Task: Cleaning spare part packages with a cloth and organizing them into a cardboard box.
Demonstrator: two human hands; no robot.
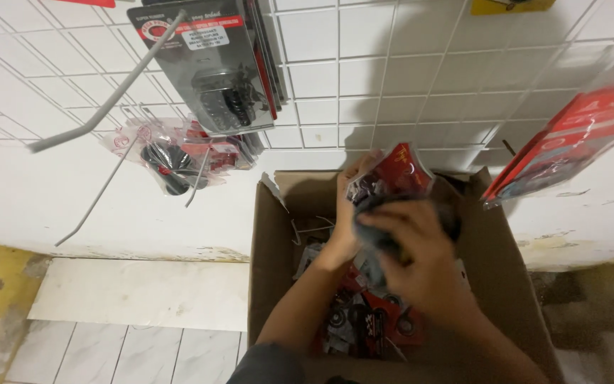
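over an open cardboard box (506,284) both hands close on one red-and-clear blister packet (392,174) — the left hand (346,213) clamps its left edge, the right hand (421,249) is blurred, fingers curled round its lower part. more red packets (367,320) lie inside the box — a white wire grid wall (406,64) with a bare metal hook (101,117) stands behind.

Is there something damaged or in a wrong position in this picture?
Yes. The box has a torn, ragged flap at its back left corner. On the grid wall, one long hook hangs empty. At the right, red packs tilt diagonally. Packs inside the box lie jumbled.
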